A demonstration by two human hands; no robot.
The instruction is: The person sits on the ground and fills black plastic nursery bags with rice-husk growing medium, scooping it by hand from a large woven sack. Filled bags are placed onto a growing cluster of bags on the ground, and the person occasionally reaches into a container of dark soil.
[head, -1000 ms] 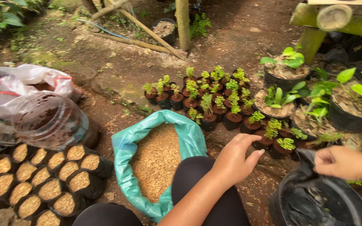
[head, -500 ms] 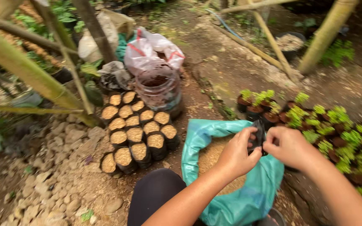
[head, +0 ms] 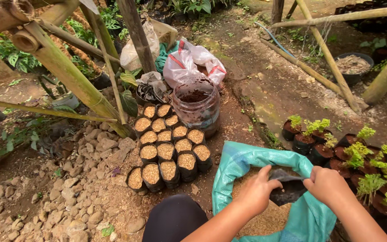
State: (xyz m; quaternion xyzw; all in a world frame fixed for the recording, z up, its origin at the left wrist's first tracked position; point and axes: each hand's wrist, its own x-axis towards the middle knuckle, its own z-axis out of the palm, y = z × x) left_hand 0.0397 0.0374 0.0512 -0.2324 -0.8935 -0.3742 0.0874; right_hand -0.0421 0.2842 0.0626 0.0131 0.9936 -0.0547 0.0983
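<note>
Nearest to me, my left hand [head: 257,193] and my right hand [head: 328,186] both pinch a small black plastic nursery bag [head: 287,188], empty and crumpled, one at each side of its mouth. The bag hangs between my hands, directly above the open mouth of the teal woven sack [head: 242,166] of pale brown husk [head: 272,219]. My left thumb lies on the bag's upper left corner; my right fingers curl over its right edge. My dark-clothed knee [head: 173,219] sits just left of the sack, close under my left forearm.

To the right, the sack's edge nearly touches the black pots of small green seedlings [head: 359,157], so there is little room on that side. To the left, beyond my knee, a block of filled black nursery bags topped with husk [head: 169,145] stands on the bare earth, with a narrow strip of ground between it and the sack. Left of that lie loose grey stones [head: 77,197].

Farther off, a clear plastic jar holding dark soil [head: 196,104] stands touching the far end of the filled bags, and a white plastic bag with red marks [head: 193,62] lies behind it. A slanting bamboo pole [head: 68,74] closes the left side; open dirt ground [head: 269,85] stretches away on the far right.
</note>
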